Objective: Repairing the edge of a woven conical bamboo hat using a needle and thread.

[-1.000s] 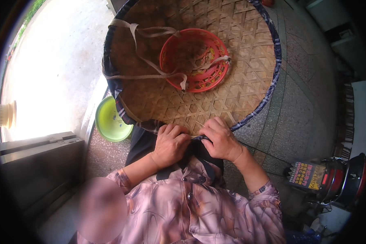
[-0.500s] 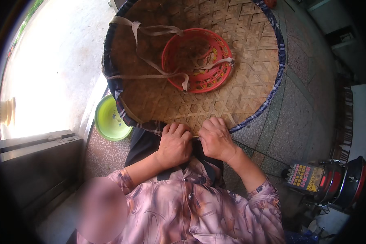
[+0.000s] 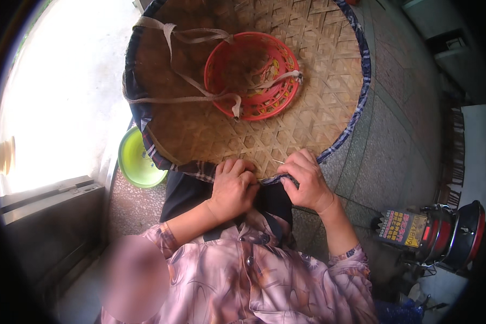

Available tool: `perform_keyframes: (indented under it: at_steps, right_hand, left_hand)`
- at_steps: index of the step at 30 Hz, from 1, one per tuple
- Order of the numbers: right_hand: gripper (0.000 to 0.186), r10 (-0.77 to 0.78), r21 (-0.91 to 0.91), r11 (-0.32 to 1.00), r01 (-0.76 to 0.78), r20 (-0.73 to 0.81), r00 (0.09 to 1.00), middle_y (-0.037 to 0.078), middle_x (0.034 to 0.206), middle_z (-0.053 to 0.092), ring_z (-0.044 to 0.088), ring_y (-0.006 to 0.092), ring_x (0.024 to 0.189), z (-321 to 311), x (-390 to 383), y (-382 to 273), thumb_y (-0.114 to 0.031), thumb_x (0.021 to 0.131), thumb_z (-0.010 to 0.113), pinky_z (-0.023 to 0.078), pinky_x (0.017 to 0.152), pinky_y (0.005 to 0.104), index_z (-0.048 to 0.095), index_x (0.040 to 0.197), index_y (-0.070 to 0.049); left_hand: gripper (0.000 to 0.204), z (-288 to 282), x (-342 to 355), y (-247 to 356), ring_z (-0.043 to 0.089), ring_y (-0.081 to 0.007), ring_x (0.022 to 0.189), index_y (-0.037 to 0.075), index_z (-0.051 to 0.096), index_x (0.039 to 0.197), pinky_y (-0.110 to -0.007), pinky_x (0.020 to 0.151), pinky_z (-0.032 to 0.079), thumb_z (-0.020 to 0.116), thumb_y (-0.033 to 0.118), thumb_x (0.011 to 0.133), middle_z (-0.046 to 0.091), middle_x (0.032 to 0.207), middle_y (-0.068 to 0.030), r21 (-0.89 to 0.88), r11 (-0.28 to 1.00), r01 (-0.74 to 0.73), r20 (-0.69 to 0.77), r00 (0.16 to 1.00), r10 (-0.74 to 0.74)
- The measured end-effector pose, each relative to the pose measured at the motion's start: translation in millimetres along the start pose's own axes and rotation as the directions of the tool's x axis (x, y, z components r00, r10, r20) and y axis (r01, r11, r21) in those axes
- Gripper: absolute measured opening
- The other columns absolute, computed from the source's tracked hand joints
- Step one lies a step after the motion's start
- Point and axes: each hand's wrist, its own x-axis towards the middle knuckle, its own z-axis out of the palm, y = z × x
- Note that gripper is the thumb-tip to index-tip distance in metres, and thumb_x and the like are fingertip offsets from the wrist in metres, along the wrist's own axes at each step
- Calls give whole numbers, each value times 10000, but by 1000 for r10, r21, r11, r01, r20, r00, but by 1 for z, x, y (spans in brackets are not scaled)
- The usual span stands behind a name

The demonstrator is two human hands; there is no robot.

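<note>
A large round woven bamboo tray [image 3: 318,108] rests at my lap, its rim wrapped in dark checked cloth [image 3: 200,170]. My left hand [image 3: 233,186] is closed over the near rim, fingers curled on its inner side. A little to the right, my right hand [image 3: 306,181] is pinched closed at the same rim, and a thin, pale, needle-like piece [image 3: 278,161] sticks out from its fingers. Between the two hands a stretch of the rim [image 3: 270,180] shows. Inside the tray sits a red plastic basket [image 3: 254,114], with pale cloth straps [image 3: 191,99] lying across it.
A green bowl [image 3: 132,156] stands on the speckled floor to the left of the tray. At the left is a door frame [image 3: 48,194] with bright ground beyond. A red and black appliance [image 3: 443,237] is at the right, near a wall-side shelf [image 3: 453,156].
My right hand has shifted right along the rim, away from the left hand, and the thin pale piece now shows. The tray sits slightly further left in view; my left hand keeps its grip.
</note>
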Motion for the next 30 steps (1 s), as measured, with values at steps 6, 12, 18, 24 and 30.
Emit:
perform_keyframes:
  at_steps: [6,12,18,24,30]
  right_hand:
    - [195,-81,-83,993,85,50,995,94,932,597,567,325,940,17,2,-8,-92,726,749,414,946,468,666,901,-74]
    - [123,-103,-110,987,116,119,988,85,893,572,559,317,939,17,8,-7,-98,754,725,404,958,466,643,845,-84]
    - [72,-91,-89,991,103,126,988,91,876,567,561,321,947,20,8,-6,-113,786,677,397,979,485,624,756,-75]
    - [68,-80,-197,975,106,134,988,112,868,579,564,328,942,25,11,-6,-127,781,661,396,954,488,632,758,-69]
    - [81,-93,-242,963,119,117,989,112,853,576,566,330,935,26,10,-4,-136,764,683,396,948,492,631,762,-73]
  left_hand:
    - [163,0,2,0,562,-317,1070,119,667,821,-467,927,415,798,140,727,624,1113,-60,-18,1000,-7,16,1000,7]
    - [178,1,0,-2,557,-319,1071,118,662,835,-467,929,411,800,143,727,619,1120,-60,-16,1000,-10,10,1000,10]
    - [197,1,1,-1,555,-322,1076,117,655,851,-471,936,409,802,148,724,616,1121,-60,14,1000,-18,24,1000,18]
    - [206,5,8,9,557,-314,1067,118,683,897,-474,948,407,791,153,724,617,1108,-62,-12,1000,-2,-31,1000,2]
    - [169,14,10,5,561,-300,1064,114,714,877,-469,952,404,781,144,725,624,1079,-58,-20,999,-24,-68,997,23]
